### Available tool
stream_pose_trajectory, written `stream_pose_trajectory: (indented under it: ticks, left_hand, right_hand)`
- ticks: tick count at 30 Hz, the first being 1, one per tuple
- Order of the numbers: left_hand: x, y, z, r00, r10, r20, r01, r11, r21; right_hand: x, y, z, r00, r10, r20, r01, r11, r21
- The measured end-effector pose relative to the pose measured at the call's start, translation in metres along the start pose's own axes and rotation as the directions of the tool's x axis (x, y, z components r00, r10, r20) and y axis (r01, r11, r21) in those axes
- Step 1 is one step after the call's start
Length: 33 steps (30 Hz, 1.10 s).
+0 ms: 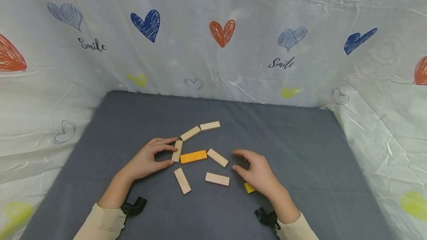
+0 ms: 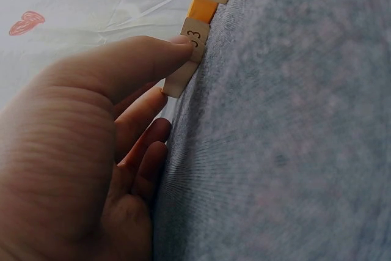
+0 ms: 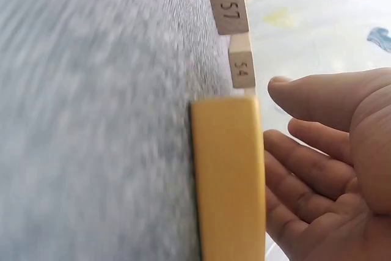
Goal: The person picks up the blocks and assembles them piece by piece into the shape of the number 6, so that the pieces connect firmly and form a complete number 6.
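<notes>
Several small wooden blocks lie on a grey mat (image 1: 300, 151). My left hand (image 1: 169, 152) pinches a plain upright-lying block (image 1: 177, 151) by its two ends, index finger at the far end and thumb at the near end. In the left wrist view the thumb (image 2: 153, 53) presses that block's numbered end (image 2: 190, 53). My right hand (image 1: 237, 161) hovers with relaxed, slightly curved fingers and holds nothing. A yellow block (image 1: 248, 187) lies partly hidden beneath its palm. In the right wrist view that yellow block (image 3: 229, 175) sits beside the open fingers (image 3: 299, 151).
An orange block (image 1: 193, 156) lies between the hands, with plain blocks at its right (image 1: 217, 157), in front (image 1: 217, 179) and front left (image 1: 182, 180). Two more (image 1: 190, 133) (image 1: 210, 125) lie farther back. White heart-printed sheeting (image 1: 220, 47) walls the mat on three sides.
</notes>
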<state>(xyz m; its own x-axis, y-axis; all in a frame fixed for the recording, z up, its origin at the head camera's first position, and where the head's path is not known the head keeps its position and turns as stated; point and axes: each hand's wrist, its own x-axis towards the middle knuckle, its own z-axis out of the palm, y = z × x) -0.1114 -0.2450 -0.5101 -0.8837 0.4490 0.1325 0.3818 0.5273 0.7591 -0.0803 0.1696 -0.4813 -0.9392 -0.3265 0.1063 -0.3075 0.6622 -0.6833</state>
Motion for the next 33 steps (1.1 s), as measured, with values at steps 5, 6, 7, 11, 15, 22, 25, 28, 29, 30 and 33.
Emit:
stream_pose_trajectory:
  ticks: [5,6,7,11,15,22,25,28,29,30,33]
  left_hand:
    - [0.0,0.001,0.0,1.0,-0.008,0.002,0.008,1.0,0.011]
    - [0.0,0.001,0.001,1.0,-0.008,0.003,0.008,1.0,0.014]
    - [0.0,0.001,0.001,1.0,-0.008,0.004,0.008,1.0,0.016]
    - [0.0,0.002,0.002,1.0,-0.008,0.007,0.008,1.0,0.017]
    - [0.001,0.002,0.002,1.0,-0.004,0.007,0.004,1.0,0.016]
    - [0.001,0.001,0.001,1.0,-0.007,0.009,0.007,1.0,0.014]
    - [0.001,0.0,0.001,1.0,-0.011,0.009,0.01,1.0,0.012]
    - [0.0,-0.001,0.001,1.0,-0.009,0.008,0.009,1.0,0.011]
    - [0.0,-0.001,0.001,1.0,-0.008,0.007,0.008,1.0,0.012]
    - [0.0,-0.001,0.001,1.0,-0.007,0.007,0.006,1.0,0.015]
    - [0.0,-0.001,0.001,1.0,-0.002,0.005,0.002,1.0,0.017]
  right_hand:
    - [-0.009,0.003,-0.008,0.999,0.026,-0.021,-0.026,0.999,-0.022]
    - [-0.011,0.004,-0.01,0.999,0.035,-0.026,-0.036,0.999,-0.025]
    - [-0.013,0.005,-0.011,0.999,0.045,-0.03,-0.046,0.999,-0.029]
    - [-0.022,0.011,-0.018,0.995,0.085,-0.047,-0.087,0.995,-0.038]
    - [-0.032,0.017,-0.024,0.993,0.098,-0.069,-0.102,0.993,-0.056]
    - [-0.049,0.023,-0.031,0.989,0.119,-0.09,-0.125,0.99,-0.063]
    - [-0.055,0.024,-0.032,0.987,0.125,-0.099,-0.132,0.989,-0.063]
    - [-0.06,0.024,-0.032,0.986,0.121,-0.113,-0.129,0.99,-0.064]
    - [-0.062,0.024,-0.032,0.985,0.126,-0.116,-0.134,0.989,-0.064]
    - [-0.063,0.024,-0.032,0.984,0.131,-0.122,-0.14,0.988,-0.066]
    - [-0.069,0.024,-0.031,0.98,0.135,-0.149,-0.146,0.987,-0.065]
